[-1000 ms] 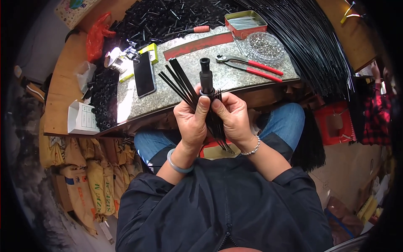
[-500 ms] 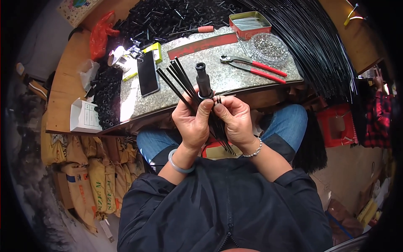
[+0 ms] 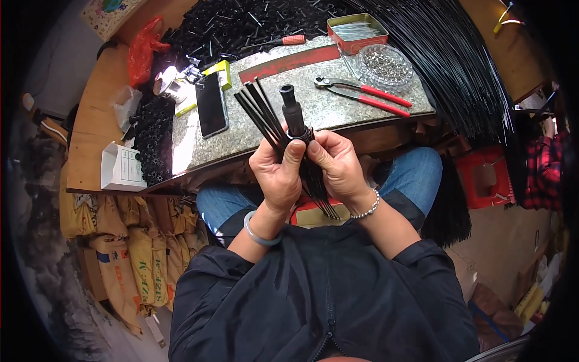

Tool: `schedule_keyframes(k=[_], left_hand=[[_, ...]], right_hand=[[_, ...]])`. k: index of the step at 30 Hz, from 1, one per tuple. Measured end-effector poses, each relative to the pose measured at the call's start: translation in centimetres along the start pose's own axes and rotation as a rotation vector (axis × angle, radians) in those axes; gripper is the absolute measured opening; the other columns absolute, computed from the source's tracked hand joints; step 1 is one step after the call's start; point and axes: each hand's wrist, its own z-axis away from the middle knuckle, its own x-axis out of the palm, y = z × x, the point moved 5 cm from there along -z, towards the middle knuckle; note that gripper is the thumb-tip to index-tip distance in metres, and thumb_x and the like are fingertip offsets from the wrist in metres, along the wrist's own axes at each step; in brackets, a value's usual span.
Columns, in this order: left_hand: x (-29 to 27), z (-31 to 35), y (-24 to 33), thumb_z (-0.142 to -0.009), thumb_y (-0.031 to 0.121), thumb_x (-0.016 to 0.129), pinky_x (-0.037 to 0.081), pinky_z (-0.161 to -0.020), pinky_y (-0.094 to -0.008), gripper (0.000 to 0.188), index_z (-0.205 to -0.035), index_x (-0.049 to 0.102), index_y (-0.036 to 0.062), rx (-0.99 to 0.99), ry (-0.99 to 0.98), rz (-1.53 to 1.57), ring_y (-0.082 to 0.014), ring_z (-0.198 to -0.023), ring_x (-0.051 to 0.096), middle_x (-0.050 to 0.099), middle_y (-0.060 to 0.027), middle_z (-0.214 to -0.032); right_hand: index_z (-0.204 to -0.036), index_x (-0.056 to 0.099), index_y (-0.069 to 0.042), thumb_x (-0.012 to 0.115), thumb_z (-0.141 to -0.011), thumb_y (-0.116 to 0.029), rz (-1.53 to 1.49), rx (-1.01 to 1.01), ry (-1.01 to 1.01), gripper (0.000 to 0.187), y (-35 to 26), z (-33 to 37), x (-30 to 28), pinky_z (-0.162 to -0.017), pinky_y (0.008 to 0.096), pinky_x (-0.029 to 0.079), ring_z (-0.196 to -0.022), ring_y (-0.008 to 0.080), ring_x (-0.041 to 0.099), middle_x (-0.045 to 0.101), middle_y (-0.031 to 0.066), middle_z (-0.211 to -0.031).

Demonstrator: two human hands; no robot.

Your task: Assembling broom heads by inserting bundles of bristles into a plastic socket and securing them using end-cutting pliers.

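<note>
One stepped black tube (image 3: 293,114) sits mid-scene in my head view, held up at the stone slab's (image 3: 187,145) near edge. I'd judge even thumb pressure keeps the thin rods (image 3: 259,116) from splaying. The left hand (image 3: 276,174) pinches tube base and left-fanned rods; the right hand (image 3: 339,164) pinches opposite, fingers curled, wrists angled inward.

1 blk stepped tube (image 3: 292,114), 1 smartphone (image 3: 211,106), 1 pr red-hdl pincers (image 3: 365,101), 1 tabletop tin (image 3: 362,46), 1 clr bowl (image 3: 392,88), 1 red plastic bag (image 3: 143,54), 1 bangle (image 3: 256,238), 1 bracelet (image 3: 371,212); held blk rods (image 3: 258,119): can't ct.
</note>
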Motion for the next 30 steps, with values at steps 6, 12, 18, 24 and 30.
schedule_keyframes(k=[6,12,18,24,30], left_hand=[[0.1,-0.1,-0.3,-0.083,0.012,0.066,0.046,-0.074,-0.022,0.031,-0.109,0.059,-0.004,-0.057,-0.037,0.023,-0.0089,-0.08,0.058,0.065,-0.0054,-0.091],[0.5,0.1,1.0,-0.084,0.016,0.064,0.049,-0.082,-0.0341,0.036,-0.111,0.053,-0.0054,0.07,-0.073,-0.13,-0.0232,-0.091,0.062,0.058,-0.0151,-0.111],[0.3,0.1,0.7,-0.084,0.012,0.065,0.047,-0.078,-0.0263,0.028,-0.105,0.058,-0.0046,0.024,-0.051,-0.005,-0.0141,-0.086,0.06,0.065,-0.0101,-0.093],[0.3,0.1,0.8,-0.086,0.017,0.063,0.046,-0.081,-0.0269,0.032,-0.109,0.057,-0.0051,0.067,-0.074,-0.064,-0.0136,-0.087,0.06,0.065,-0.0102,-0.094],[-0.1,0.3,0.1,-0.085,0.019,0.064,0.046,-0.081,-0.0271,0.035,-0.109,0.057,-0.005,0.034,-0.035,0.025,-0.0144,-0.087,0.06,0.065,-0.0112,-0.094]], right_hand=[[-0.088,0.06,-0.002,0.062,-0.086,-0.009,0.111,-0.135,0.007,0.008,0.1,0.5,-0.1,-0.073,0.0194,0.045,-0.078,0.0044,0.054,0.062,0.0006,-0.086],[-0.085,0.059,-0.003,0.063,-0.083,-0.005,0.044,-0.167,-0.002,0.005,-0.2,0.9,0.5,-0.085,0.0245,0.042,-0.09,0.01,0.054,0.059,0.0044,-0.095],[-0.089,0.06,-0.001,0.063,-0.083,-0.005,0.074,-0.2,-0.004,0.008,0.0,0.9,0.2,-0.082,0.0231,0.044,-0.09,0.0097,0.055,0.06,0.006,-0.098],[-0.09,0.055,-0.002,0.061,-0.086,-0.009,-0.009,-0.044,-0.046,0.01,0.4,0.3,0.1,-0.079,0.022,0.045,-0.084,0.008,0.055,0.06,0.0036,-0.092],[-0.089,0.056,-0.003,0.063,-0.084,-0.008,-0.052,-0.045,-0.029,0.009,0.5,0.6,0.1,-0.081,0.0233,0.044,-0.085,0.0091,0.055,0.06,0.004,-0.092]])
